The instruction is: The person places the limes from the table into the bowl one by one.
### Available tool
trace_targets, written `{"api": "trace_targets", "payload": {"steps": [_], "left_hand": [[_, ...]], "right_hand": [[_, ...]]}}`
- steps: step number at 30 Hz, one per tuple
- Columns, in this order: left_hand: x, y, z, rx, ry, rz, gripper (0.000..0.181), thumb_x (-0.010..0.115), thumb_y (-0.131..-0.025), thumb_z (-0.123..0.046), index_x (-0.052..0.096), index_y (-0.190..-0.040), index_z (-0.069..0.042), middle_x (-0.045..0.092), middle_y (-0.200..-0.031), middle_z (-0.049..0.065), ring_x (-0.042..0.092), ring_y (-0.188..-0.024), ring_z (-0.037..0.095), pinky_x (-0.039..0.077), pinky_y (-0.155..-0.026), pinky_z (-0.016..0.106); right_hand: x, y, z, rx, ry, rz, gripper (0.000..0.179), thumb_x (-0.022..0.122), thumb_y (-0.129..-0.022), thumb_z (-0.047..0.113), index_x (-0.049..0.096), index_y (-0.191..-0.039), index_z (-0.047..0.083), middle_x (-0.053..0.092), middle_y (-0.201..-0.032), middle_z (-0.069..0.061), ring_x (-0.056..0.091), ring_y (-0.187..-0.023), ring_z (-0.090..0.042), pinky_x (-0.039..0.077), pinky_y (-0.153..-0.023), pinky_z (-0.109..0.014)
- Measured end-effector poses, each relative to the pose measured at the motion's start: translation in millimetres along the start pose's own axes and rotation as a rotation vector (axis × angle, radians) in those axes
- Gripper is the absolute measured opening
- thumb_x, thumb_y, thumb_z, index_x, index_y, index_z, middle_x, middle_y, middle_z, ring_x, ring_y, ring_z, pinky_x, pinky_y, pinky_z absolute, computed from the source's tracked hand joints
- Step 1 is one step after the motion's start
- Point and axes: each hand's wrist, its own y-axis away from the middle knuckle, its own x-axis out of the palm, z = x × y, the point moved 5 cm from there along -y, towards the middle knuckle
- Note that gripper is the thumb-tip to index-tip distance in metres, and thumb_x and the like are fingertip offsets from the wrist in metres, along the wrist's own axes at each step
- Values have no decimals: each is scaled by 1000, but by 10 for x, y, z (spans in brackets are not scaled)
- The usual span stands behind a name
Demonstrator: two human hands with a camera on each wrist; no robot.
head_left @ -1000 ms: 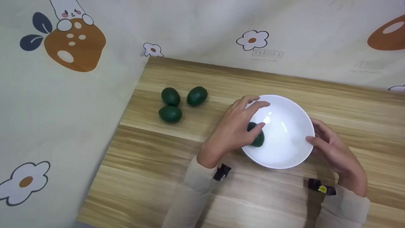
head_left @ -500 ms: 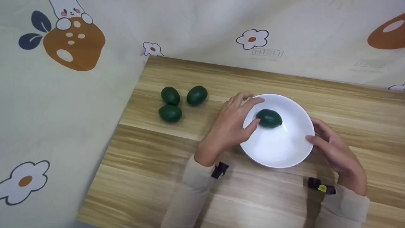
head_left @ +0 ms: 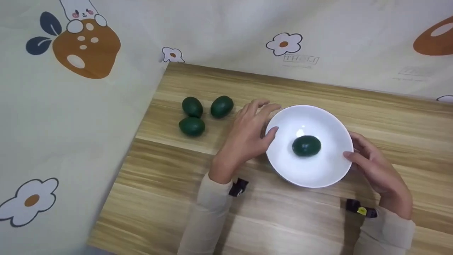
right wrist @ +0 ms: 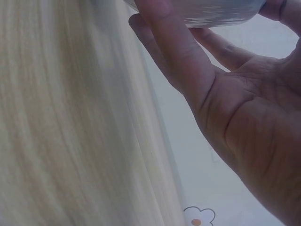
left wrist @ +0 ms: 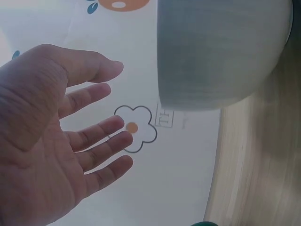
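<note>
In the head view a white bowl point(head_left: 283, 163) holds one dark green, avocado-like fruit point(head_left: 306, 146) lying on its bottom. My right hand point(head_left: 375, 166) grips the bowl's right side, thumb on the rim and fingers curled around the outside, partly hidden. In the right wrist view its fingers touch the bowl's underside point(right wrist: 221, 16). My left hand point(head_left: 249, 129) is beside the left rim, fingers spread and holding nothing; the thumb overlaps the rim in the head view. The left wrist view shows this hand's open palm point(left wrist: 42, 174) apart from the bowl wall point(left wrist: 216, 56).
Three more dark green fruits lie on the wooden table point(head_left: 170, 159) left of my left hand: an upper left one point(head_left: 192, 107), a lower one point(head_left: 192, 126) touching it, and one apart point(head_left: 222, 106). A patterned cloth point(head_left: 219, 28) hangs behind the table's back edge.
My left hand has let go of the green fruit and drawn back left, out of the bowl. The fruit has rolled to the bowl's middle. My right hand keeps its grip on the bowl.
</note>
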Motion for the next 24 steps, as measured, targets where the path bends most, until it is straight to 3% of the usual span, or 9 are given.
{"api": "trace_targets", "payload": {"steps": [11,17,24], "left_hand": [[-49,59,171,-1,-17,-26,47,69,-101,-21,60,-147,-17,56,-153,15,51,-144,32,42,-119,53],[-62,95,323,-35,-68,-10,49,70,-101,-24,59,-148,-19,54,-155,13,52,-143,33,45,-116,51],[-178,171,531,-64,-111,-50,50,72,-99,-21,60,-147,-17,55,-153,13,50,-144,34,42,-119,53]], "right_hand": [[-15,17,6,4,1,10,45,53,-106,-1,52,-148,14,66,-137,8,75,-106,-10,65,-83,-29],[-18,26,18,-3,-12,11,46,52,-106,-2,52,-149,13,66,-138,8,75,-107,-10,65,-82,-29],[-16,-2,-42,21,-30,-17,46,52,-105,-4,55,-146,17,67,-137,10,73,-107,-9,64,-81,-27]]}}
